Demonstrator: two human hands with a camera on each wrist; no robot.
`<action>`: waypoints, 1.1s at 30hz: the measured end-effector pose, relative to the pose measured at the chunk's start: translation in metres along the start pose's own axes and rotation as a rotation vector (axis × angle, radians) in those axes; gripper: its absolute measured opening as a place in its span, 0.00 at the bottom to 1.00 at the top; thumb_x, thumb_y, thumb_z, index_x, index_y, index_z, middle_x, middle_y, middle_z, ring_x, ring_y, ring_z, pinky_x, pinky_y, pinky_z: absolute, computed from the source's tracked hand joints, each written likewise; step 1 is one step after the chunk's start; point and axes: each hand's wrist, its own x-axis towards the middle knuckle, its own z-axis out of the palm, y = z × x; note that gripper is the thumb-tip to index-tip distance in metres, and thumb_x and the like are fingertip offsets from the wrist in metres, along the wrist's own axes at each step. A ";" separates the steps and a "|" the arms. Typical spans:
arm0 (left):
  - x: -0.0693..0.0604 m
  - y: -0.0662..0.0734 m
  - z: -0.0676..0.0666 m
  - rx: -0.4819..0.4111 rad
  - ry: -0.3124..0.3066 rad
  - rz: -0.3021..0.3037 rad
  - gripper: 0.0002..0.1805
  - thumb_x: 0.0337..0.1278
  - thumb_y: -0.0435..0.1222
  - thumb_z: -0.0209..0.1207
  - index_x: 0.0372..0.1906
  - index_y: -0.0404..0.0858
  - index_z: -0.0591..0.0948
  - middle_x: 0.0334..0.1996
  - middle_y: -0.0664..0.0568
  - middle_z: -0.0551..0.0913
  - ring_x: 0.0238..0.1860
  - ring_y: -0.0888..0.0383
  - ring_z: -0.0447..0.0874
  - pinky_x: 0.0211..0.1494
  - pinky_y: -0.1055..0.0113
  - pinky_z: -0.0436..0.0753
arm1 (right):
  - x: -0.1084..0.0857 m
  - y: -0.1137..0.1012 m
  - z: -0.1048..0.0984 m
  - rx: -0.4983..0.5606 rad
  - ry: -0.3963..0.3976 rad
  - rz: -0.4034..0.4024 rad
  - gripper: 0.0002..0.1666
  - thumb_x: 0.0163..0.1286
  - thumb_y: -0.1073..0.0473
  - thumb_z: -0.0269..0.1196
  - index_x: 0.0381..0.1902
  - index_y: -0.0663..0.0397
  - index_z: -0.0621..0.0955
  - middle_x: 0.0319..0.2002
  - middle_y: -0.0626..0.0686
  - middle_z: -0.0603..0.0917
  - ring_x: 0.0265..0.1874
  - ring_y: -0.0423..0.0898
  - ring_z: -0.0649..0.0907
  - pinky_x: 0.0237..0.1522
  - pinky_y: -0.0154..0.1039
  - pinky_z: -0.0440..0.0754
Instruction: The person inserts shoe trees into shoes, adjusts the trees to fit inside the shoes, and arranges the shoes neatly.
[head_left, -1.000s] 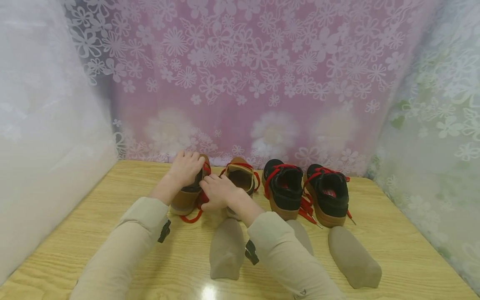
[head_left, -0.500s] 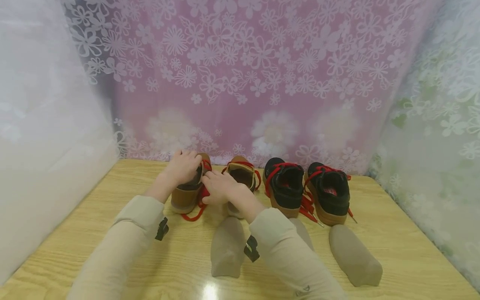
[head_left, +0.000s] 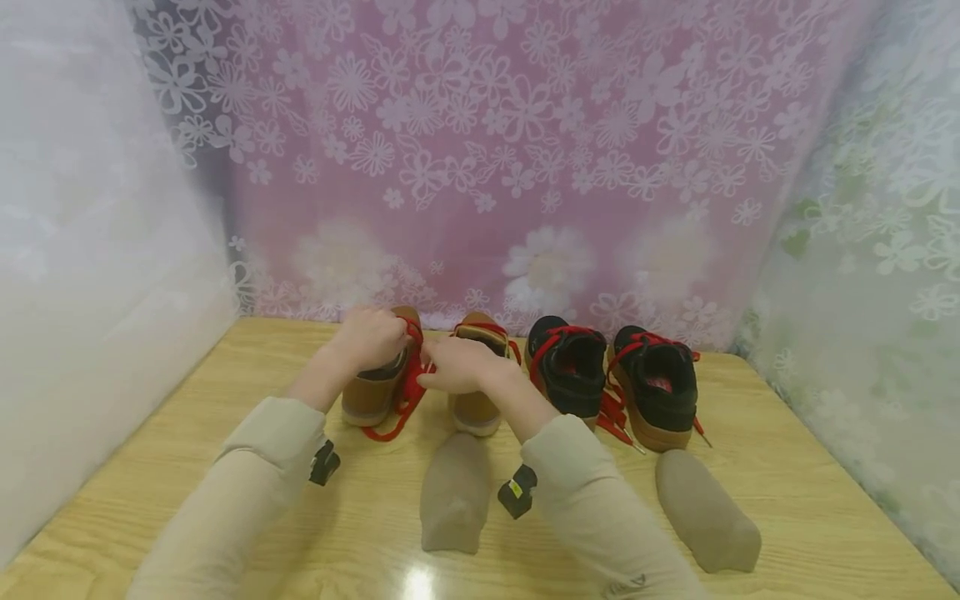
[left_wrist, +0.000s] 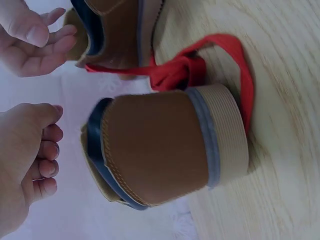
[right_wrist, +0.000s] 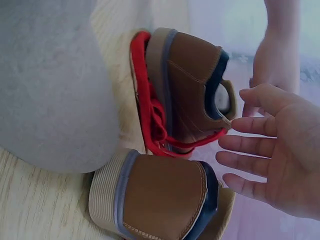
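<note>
Two brown shoes with red laces stand side by side at the left of the row. My left hand (head_left: 369,337) is over the left brown shoe (left_wrist: 155,145); its fingers curl loosely and nothing shows between them in the left wrist view. My right hand (right_wrist: 290,150) hovers near the right brown shoe (right_wrist: 160,195), its fingers loosely extended and apart, holding nothing visible. A loose red lace (left_wrist: 177,72) hangs between these shoes and trails onto the table. Its upper part passes close to the right fingertips; whether they touch cannot be seen.
Two black shoes with red laces, one nearer (head_left: 566,367) and one farther right (head_left: 656,387), stand on the wooden table (head_left: 375,508). Grey-brown rounded inserts lie in front, one in the middle (head_left: 455,496) and one at right (head_left: 708,512). A flowered curtain (head_left: 480,167) hangs behind.
My right hand has moved slightly right and its pose has changed. The left fingers have drawn in. More red lace now shows between the brown shoes, which have stayed put.
</note>
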 end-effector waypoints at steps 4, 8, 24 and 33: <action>-0.002 0.005 -0.005 -0.033 0.016 -0.001 0.16 0.57 0.38 0.56 0.16 0.41 0.72 0.14 0.52 0.70 0.16 0.55 0.68 0.17 0.61 0.70 | -0.006 0.009 -0.004 0.044 0.048 0.005 0.12 0.67 0.48 0.55 0.40 0.48 0.78 0.30 0.44 0.78 0.29 0.40 0.76 0.31 0.36 0.73; -0.006 0.008 -0.009 -0.061 0.023 -0.007 0.12 0.58 0.36 0.55 0.20 0.38 0.71 0.15 0.51 0.69 0.16 0.55 0.68 0.17 0.62 0.69 | -0.013 0.018 -0.006 0.064 0.095 0.026 0.10 0.67 0.50 0.56 0.38 0.49 0.78 0.27 0.45 0.76 0.26 0.41 0.74 0.29 0.36 0.70; -0.015 0.039 -0.028 -0.055 -0.059 0.036 0.13 0.60 0.42 0.53 0.22 0.42 0.75 0.18 0.54 0.72 0.22 0.54 0.77 0.23 0.58 0.76 | -0.034 0.053 -0.002 0.033 0.047 0.228 0.23 0.62 0.39 0.59 0.39 0.53 0.75 0.33 0.50 0.75 0.29 0.45 0.74 0.27 0.39 0.70; -0.022 0.060 -0.033 -0.062 -0.109 0.110 0.17 0.59 0.46 0.55 0.18 0.44 0.72 0.17 0.57 0.72 0.21 0.59 0.75 0.22 0.61 0.75 | -0.041 0.066 0.001 -0.009 0.006 0.257 0.38 0.57 0.32 0.60 0.52 0.57 0.75 0.46 0.52 0.78 0.40 0.47 0.78 0.38 0.44 0.77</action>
